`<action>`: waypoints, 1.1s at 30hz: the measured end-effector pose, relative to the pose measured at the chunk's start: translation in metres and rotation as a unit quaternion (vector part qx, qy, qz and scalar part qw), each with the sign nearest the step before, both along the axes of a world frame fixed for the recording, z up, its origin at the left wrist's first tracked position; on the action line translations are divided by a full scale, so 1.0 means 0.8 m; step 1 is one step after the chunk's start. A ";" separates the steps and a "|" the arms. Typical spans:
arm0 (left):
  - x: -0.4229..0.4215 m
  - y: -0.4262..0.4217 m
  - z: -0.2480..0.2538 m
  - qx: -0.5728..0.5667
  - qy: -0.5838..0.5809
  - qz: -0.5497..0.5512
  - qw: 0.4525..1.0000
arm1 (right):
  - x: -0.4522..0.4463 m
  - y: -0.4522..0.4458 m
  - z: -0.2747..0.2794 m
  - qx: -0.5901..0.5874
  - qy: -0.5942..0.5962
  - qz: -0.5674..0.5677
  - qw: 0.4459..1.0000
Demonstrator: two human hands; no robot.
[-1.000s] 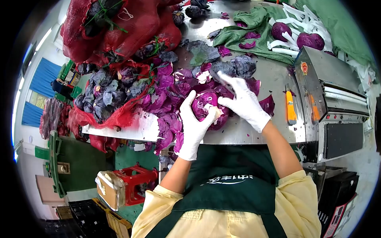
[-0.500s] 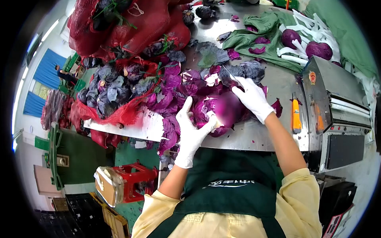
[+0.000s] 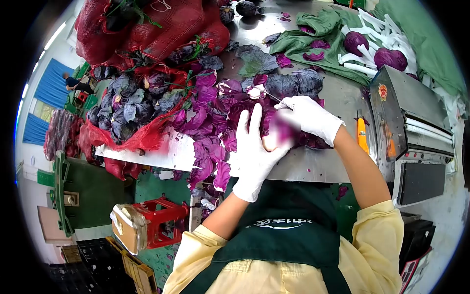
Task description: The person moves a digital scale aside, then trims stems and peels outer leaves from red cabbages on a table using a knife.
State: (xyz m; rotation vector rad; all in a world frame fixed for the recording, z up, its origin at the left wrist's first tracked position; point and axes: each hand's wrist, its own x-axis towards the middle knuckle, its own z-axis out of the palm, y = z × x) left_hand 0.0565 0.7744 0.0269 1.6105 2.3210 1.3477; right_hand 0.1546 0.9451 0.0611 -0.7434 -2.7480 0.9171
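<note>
Left hand (image 3: pixel 258 149), fingers spread, holds red cabbage (image 3: pixel 283 129); right hand (image 3: pixel 312 118), right of cabbage, curls round knife (image 3: pixel 270 95).

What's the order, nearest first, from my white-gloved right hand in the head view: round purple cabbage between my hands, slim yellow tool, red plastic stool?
1. Round purple cabbage: beside your right hand, on the left.
2. Slim yellow tool: on the metal table, to the right.
3. Red plastic stool: beyond the table, lower left.
</note>
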 end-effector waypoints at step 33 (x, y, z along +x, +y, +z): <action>-0.097 -0.025 -0.010 0.025 -0.190 -0.161 0.968 | 0.006 -0.074 -0.068 -0.124 0.197 -0.147 0.961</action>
